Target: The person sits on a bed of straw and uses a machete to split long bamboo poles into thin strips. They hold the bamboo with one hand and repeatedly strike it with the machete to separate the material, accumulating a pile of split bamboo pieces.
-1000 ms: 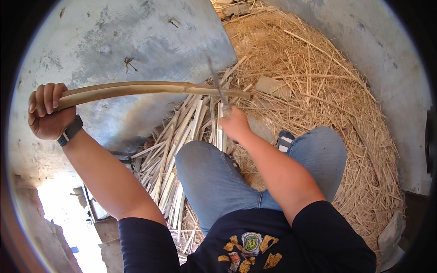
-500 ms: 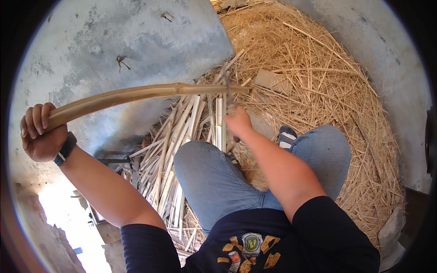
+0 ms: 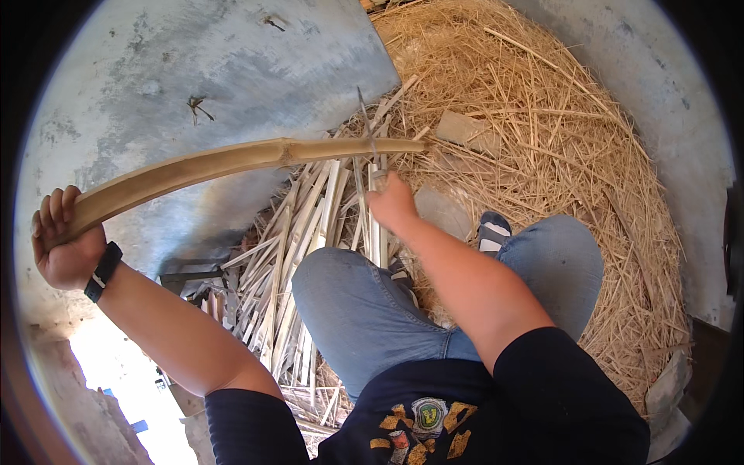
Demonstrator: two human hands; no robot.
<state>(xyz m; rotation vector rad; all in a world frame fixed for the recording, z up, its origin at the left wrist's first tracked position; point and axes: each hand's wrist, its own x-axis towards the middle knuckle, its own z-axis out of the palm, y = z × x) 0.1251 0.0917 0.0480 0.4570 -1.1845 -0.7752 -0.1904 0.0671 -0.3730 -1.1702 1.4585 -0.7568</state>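
A long split bamboo piece (image 3: pixel 225 159) stretches from the far left to the middle of the view, its hollow inner face showing and a node ring along it. My left hand (image 3: pixel 68 236), with a dark band on the wrist, is closed round its left end. In my right hand (image 3: pixel 392 203) is a knife (image 3: pixel 366 112), the fist wrapped round its handle. The thin blade crosses the bamboo close to its right end, tip pointing away and slightly left. Whether the edge is cutting into the bamboo cannot be told.
Under the bamboo lies a heap of split bamboo strips (image 3: pixel 291 232), left of my bent knees. Straw-like shavings (image 3: pixel 542 155) cover the floor ahead and right, with a flat brick-like block (image 3: pixel 469 133) among them. A grey wall (image 3: pixel 232 70) rises at the left.
My left hand has dropped slightly and the bamboo has rolled, showing more of its hollow side. My right hand and the knife have shifted left, the blade now tilted left.
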